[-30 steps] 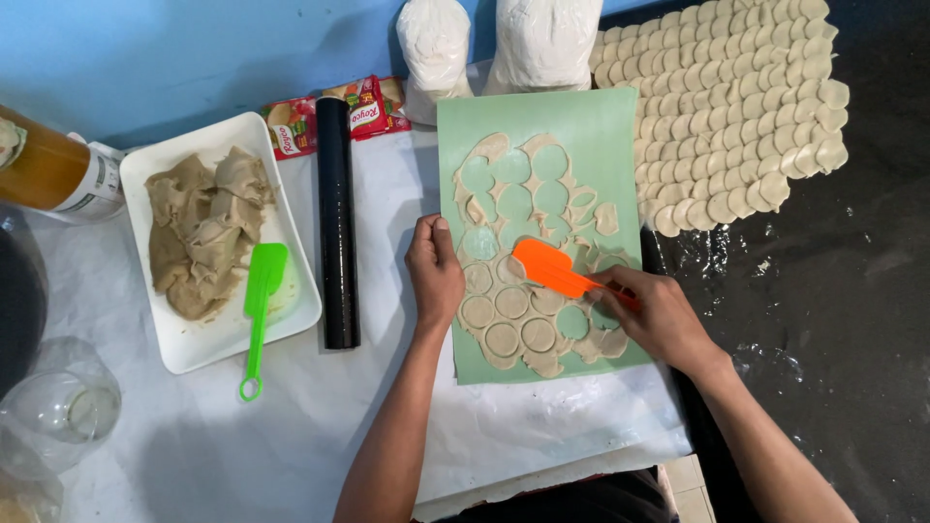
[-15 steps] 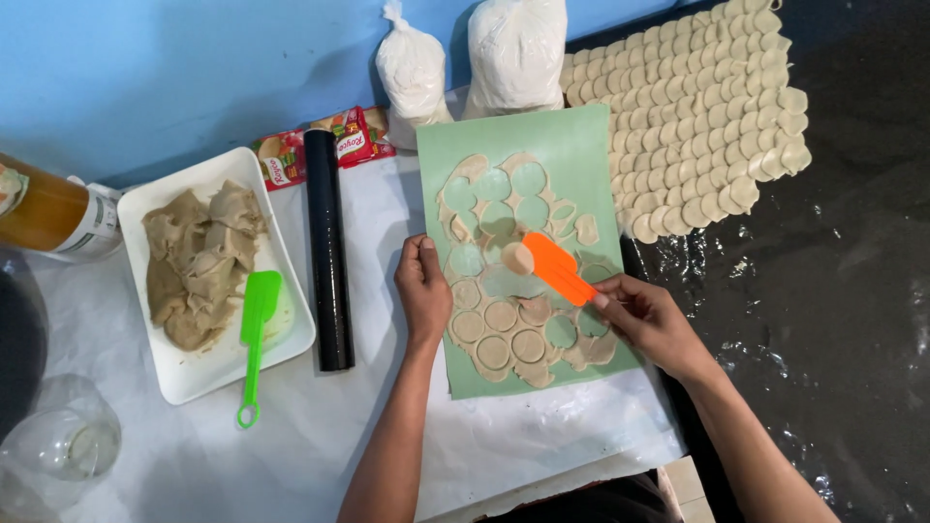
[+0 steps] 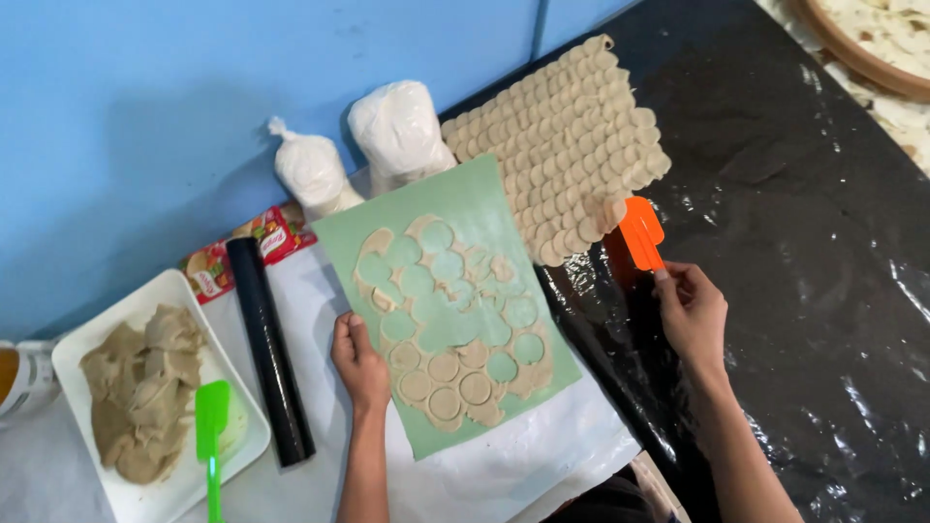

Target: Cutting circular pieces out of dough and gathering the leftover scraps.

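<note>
My left hand [image 3: 360,362] presses flat on the left edge of a green mat [image 3: 455,208] that carries rolled dough with round cut-outs [image 3: 448,334]. My right hand [image 3: 693,312] holds an orange spatula [image 3: 640,232] by its handle, blade up, over the black sheet. The blade sits at the lower right corner of a large patch of overlapping dough discs [image 3: 562,145] laid out on that black sheet. A few cut discs remain in the dough near my left hand.
A black rolling pin [image 3: 269,353] lies left of the mat. A white tray [image 3: 70,353] holds dough lumps [image 3: 136,387] and a green spatula [image 3: 210,436]. Two white bags [image 3: 354,145] stand against the blue wall. A black plastic sheet [image 3: 804,252] covers the right side.
My right hand has carried the orange spatula off the green mat, rightward to the edge of the dough disc patch. The camera view has shifted and tilted. My left hand stays on the mat.
</note>
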